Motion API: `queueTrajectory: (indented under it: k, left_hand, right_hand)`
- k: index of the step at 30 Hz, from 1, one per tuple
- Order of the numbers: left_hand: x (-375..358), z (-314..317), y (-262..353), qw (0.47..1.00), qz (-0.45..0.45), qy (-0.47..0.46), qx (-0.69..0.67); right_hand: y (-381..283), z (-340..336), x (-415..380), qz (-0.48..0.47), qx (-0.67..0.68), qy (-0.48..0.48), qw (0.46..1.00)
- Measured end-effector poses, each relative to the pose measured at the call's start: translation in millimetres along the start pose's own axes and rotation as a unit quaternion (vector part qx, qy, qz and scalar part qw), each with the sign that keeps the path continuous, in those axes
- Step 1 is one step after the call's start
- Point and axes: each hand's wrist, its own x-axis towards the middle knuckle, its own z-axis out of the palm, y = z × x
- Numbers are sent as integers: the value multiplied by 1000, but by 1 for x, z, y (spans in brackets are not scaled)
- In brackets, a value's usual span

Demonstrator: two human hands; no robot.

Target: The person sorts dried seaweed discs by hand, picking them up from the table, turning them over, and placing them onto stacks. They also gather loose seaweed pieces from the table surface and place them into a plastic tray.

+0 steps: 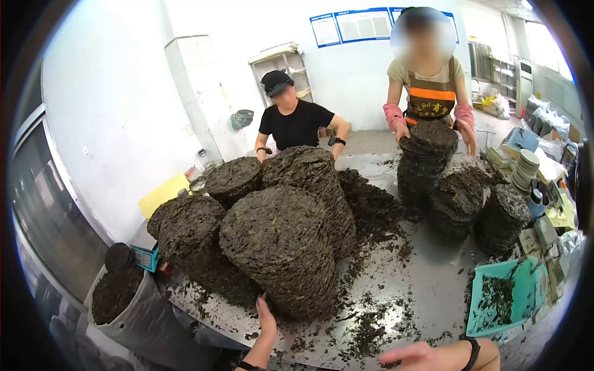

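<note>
My left hand reaches up from the bottom edge and touches the base of the nearest tall stack of dark pressed leaf discs, fingers flat against it. My right hand lies open, palm down, low over the metal table at the bottom right, holding nothing; a dark band sits on that wrist. Loose dark leaf crumbs lie scattered on the table between my hands.
More leaning stacks of discs crowd the table's left and centre. A person in black and a person in an apron, hands on another stack, stand across. A teal tray is at right, a sack of leaves at left.
</note>
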Motion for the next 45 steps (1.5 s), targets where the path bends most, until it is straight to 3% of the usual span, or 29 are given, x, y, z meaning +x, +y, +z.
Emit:
queueTrajectory:
  k: [2,4,5,10,12,16,18,20,22,24,29,34,36,40,42,44,45]
  left_hand:
    - [4,-3,-16,1000,-6,7,19]
    - [-10,11,-10,994,18,17,-104]
    - [-38,19,23,994,93,-21,-54]
    - [-35,9,-11,985,75,-130,80]
    - [-59,39,21,972,-156,-124,-124]
    - [-98,87,27,923,-225,-288,-120]
    - [-107,125,-15,903,-285,-299,-117]
    - [-112,163,11,896,-308,-298,-118]
    - [-110,202,9,887,-331,-299,-119]
    - [-89,246,-23,911,-178,-278,-246]
    - [-7,320,-3,926,-130,-264,-238]
    - [47,341,22,914,-139,-278,-259]
    - [33,343,24,976,69,-192,-78]
    - [-4,310,97,922,23,-322,-214]
    - [-7,308,126,876,-123,-330,-330]
    - [-12,313,129,877,-98,-322,-343]
    - [-17,317,129,902,-12,-303,-306]
  right_hand:
    - [26,4,3,33,-55,-77,995]
    - [52,22,25,178,-62,-84,978]
    - [70,30,32,213,-58,-95,971]
    - [131,53,33,280,-157,-161,933]
    - [137,43,24,270,-186,-160,931]
    - [124,-6,16,315,-209,-217,900]
    - [122,-37,17,364,-230,-236,871]
    - [128,-58,-1,413,-160,-181,878]
    - [139,-69,-20,401,-179,-196,877]
    - [153,-74,-38,396,-251,-168,867]
    - [215,-75,-67,400,-314,-133,851]
    - [264,-54,-72,399,-327,-110,849]
    - [270,-52,-74,398,-316,-104,855]
    - [249,-53,-84,398,-317,-102,855]
    - [230,-55,-93,378,-334,-88,859]
    - [206,-64,-110,370,-361,-56,854]
    - [194,-70,-122,365,-369,-42,854]
